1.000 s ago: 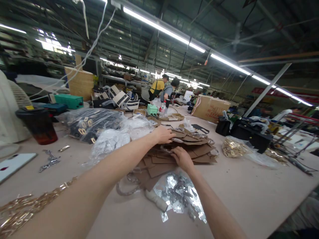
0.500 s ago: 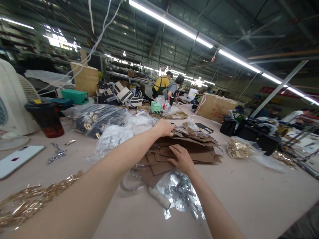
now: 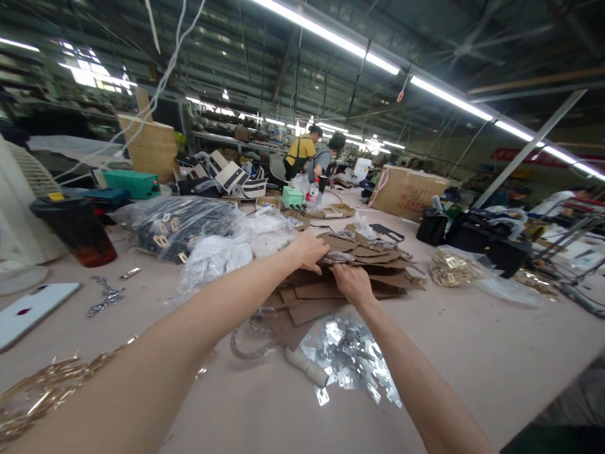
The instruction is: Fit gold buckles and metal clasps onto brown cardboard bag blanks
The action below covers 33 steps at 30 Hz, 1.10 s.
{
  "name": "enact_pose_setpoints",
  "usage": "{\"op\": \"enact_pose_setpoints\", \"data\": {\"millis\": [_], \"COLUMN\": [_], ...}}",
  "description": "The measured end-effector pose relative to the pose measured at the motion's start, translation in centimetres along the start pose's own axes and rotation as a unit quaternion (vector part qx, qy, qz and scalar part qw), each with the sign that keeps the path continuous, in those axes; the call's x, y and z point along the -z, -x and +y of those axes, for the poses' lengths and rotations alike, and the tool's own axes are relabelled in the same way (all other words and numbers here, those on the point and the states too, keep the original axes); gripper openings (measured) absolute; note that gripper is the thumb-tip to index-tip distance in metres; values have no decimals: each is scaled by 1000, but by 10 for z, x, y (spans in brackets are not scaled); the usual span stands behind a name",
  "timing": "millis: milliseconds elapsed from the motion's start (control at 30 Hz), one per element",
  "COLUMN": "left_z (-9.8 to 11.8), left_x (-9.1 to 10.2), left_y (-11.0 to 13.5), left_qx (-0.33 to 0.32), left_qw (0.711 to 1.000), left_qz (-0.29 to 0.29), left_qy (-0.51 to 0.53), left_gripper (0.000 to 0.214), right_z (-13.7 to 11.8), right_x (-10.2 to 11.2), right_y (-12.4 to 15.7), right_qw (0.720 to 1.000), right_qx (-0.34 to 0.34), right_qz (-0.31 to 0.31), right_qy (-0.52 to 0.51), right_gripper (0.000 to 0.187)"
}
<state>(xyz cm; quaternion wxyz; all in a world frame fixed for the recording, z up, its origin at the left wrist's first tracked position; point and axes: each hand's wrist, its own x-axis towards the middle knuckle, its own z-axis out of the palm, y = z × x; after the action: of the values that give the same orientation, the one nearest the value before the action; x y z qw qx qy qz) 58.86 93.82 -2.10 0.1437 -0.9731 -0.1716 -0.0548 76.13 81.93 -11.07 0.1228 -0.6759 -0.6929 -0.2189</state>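
Note:
A loose stack of brown cardboard sheets (image 3: 387, 261) lies on the table ahead of me, with crinkled clear plastic among its upper layers. My left hand (image 3: 307, 251) is closed at the stack's upper left edge, its fingertips partly hidden. Closer to me, my right hand (image 3: 352, 282) has its fingers curled over the front edge of the upper sheets, gripping them. Below the stack spreads a pile of small silver metal plates (image 3: 352, 353). A pale cardboard tube (image 3: 306, 367) rests against the pile's left side.
Clear plastic bags (image 3: 215, 255) crowd the left of the stack. Farther left are a dark tumbler (image 3: 75, 230), a white phone (image 3: 35, 314) and gold metal pieces (image 3: 51, 391). A bag of gold parts (image 3: 454, 266) and a large carton (image 3: 407, 192) stand to the right. Two people work beyond.
My right hand has moved up from lying spread on the lower sheets to gripping the stack's upper front edge. My left hand stays at the upper left edge. The view has shifted slightly.

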Motion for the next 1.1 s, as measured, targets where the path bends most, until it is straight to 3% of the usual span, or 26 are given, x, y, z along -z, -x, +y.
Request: {"op": "enact_pose_setpoints", "data": {"millis": [133, 233, 333, 400, 533, 733, 900, 1000, 1100], "left_z": [3, -2, -7, -8, -5, -6, -9, -15, -19], "left_x": [-2, 0, 1, 0, -2, -1, 6, 12, 16], "left_y": [-4, -6, -5, -3, 2, 5, 2, 0, -1], "left_qx": [31, 40, 44, 43, 34, -10, -48, -27, -14], "left_qw": [999, 999, 999, 999, 999, 999, 998, 999, 999], "left_qz": [9, 10, 7, 4, -4, -34, -42, -39, -48], "left_qy": [-7, -3, 1, 4, 11, 21, -26, -27, -21], "left_gripper": [41, 36, 37, 39, 42, 66, 59, 46, 46], "right_z": [-1, -2, -1, 0, 0, -12, -12, -5, 5], "right_x": [8, 5, -3, -10, -19, -7, -2, -1, -2], "right_y": [4, 26, 48, 54, 47, 18, 19, 41, 66], "right_qw": [998, 991, 989, 989, 992, 996, 986, 976, 978], "right_qx": [-12, 34, 108, 122, 115, 49, 33, 86, 159], "right_qz": [51, 104, 48, 13, 11, 68, 139, 150, 77], "right_qy": [-25, -79, -93, -82, -45, -10, -83, -135, -115], "right_gripper": [37, 37, 53, 53, 36, 35, 29, 47, 68]}}
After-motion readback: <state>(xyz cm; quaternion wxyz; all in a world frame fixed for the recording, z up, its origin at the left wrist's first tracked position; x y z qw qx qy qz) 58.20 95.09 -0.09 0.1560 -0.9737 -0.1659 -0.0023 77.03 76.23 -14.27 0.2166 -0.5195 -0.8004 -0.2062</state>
